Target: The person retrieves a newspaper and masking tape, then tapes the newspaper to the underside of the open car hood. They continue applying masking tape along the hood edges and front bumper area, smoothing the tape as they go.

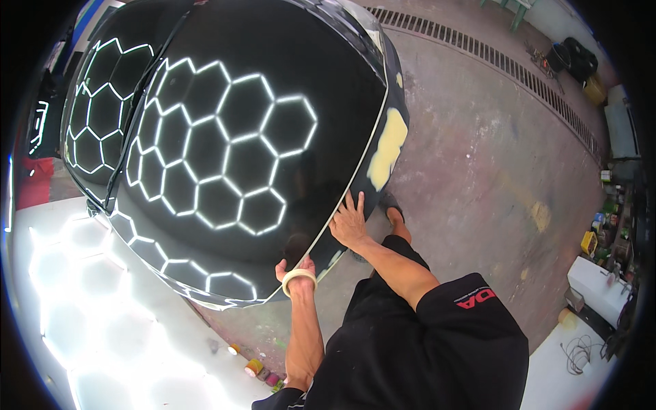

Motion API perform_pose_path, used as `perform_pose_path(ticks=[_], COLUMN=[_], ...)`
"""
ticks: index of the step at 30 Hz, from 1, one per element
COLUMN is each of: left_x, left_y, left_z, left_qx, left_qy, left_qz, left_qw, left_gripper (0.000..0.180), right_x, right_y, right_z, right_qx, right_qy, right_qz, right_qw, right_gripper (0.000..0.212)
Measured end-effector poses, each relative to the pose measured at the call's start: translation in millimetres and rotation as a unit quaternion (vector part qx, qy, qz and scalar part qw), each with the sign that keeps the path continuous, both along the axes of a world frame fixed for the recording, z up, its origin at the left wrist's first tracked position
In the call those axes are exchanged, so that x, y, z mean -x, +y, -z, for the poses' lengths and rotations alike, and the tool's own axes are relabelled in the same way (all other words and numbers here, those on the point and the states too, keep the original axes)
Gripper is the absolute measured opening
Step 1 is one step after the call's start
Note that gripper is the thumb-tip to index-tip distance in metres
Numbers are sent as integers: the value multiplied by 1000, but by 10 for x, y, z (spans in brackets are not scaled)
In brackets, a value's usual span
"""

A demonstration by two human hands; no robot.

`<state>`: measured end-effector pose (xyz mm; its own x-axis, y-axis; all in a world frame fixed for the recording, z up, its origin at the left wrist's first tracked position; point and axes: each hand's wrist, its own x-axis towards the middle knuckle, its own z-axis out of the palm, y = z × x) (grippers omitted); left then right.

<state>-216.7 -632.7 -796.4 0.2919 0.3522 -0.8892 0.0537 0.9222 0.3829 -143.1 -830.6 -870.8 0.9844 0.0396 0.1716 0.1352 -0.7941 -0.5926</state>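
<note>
Black car panel (273,61): glossy, curving, mirroring a white honeycomb of ceiling lights; it is filling the upper left of the view, and I am standing against its lower edge.

Left hand (295,263): I am curling it over the panel's pale rim, fingers hooked out of sight on the far side, so I cannot tell how tightly they are closing. A roll of pale tape (299,277) is sitting round the wrist like a bracelet.

Right hand (350,222): I am laying it flat on the car's dark side below the rim, fingers spread and pressing, pinching nothing.

Yellow filler patch (388,147): lying on the same side, just above the right hand.

Concrete floor (478,157): stained, with a drain grate (492,58) running across it.

Small cans (254,367): standing near my left elbow.
</note>
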Motion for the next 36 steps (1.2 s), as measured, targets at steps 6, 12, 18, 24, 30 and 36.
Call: perform_pose_path(ticks=[6,12,18,24,30,36], left_x=[-69,-60,-98,-50,-48,7], left_y=[-83,-4,55,-1,45,34], left_z=[-146,-13,-5,-37,-33,-9], left_qx=[-3,1,39,30,45,29], left_qy=[17,-15,29,-17,2,-25], left_qz=[-9,-7,-36,-16,-27,-23], left_qw=[1000,1000,998,999,999,999], left_gripper=[62,60,57,59,58,60], right_x=[-42,-92,-88,73,23,23], right_y=[184,283,291,121,45,-107], right_z=[155,238,234,218,188,100], right_qx=[-66,-93,-85,-95,-61,-31], right_qy=[-15,-29,-6,-34,-30,-28], right_qz=[58,112,110,60,35,-27], right_qw=[996,989,990,993,997,999], right_gripper=[35,35,33,34,33,37])
